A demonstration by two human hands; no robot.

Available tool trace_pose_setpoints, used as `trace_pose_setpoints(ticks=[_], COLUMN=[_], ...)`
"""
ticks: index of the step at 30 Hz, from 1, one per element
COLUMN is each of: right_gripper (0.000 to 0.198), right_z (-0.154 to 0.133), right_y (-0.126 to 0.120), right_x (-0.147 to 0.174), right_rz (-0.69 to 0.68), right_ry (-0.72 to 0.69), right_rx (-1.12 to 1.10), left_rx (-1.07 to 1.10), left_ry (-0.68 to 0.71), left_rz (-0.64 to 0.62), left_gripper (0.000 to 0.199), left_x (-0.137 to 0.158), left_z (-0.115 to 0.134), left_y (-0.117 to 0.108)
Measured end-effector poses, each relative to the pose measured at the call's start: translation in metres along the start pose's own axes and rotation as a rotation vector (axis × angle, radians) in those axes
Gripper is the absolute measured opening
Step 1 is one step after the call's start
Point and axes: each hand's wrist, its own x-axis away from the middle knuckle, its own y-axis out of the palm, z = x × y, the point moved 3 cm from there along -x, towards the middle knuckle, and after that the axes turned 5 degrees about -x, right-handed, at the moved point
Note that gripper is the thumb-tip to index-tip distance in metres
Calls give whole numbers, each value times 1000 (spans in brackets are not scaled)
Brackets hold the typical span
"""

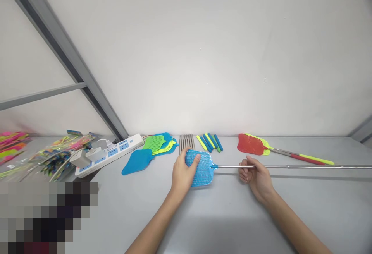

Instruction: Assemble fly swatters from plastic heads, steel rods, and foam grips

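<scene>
My left hand [183,172] is closed on the blue mesh head of a fly swatter [205,169], thumb on top. From that head a thin metal telescopic rod [279,167] runs right, extended past the frame's edge. My right hand [257,178] has its fingers curled around the rod a short way from the head. Behind my left hand lies a row of short metal rods [186,141], partly hidden by the fingers. Beside them are several yellow, blue and green handle grips [209,142].
Loose swatter heads in green, yellow and blue [138,161] lie left of my hands. Red and yellow swatters [251,144] with handles lie at the back right. A white power strip [113,153] with plugs stands left, near bagged colourful items [61,149]. A wall closes the table's back.
</scene>
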Motion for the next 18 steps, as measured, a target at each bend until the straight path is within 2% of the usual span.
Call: trace_pose_setpoints(ticks=[4, 8, 12, 18], right_gripper=[39, 47, 47, 46], right_z=[-2, 1, 2, -2], right_y=[-1, -3, -4, -3], right_x=[1, 0, -2, -2], right_rz=[-7, -33, -59, -70], right_ry=[-5, -10, -2, -15], right_rx=[18, 118, 211, 244], left_rx=[-9, 4, 38, 169], left_ry=[4, 40, 30, -34], left_rz=[7, 13, 15, -86], left_gripper=[40, 40, 38, 33], left_x=[-3, -3, -4, -7], left_z=[2, 6, 4, -1], left_y=[-7, -9, -8, -6])
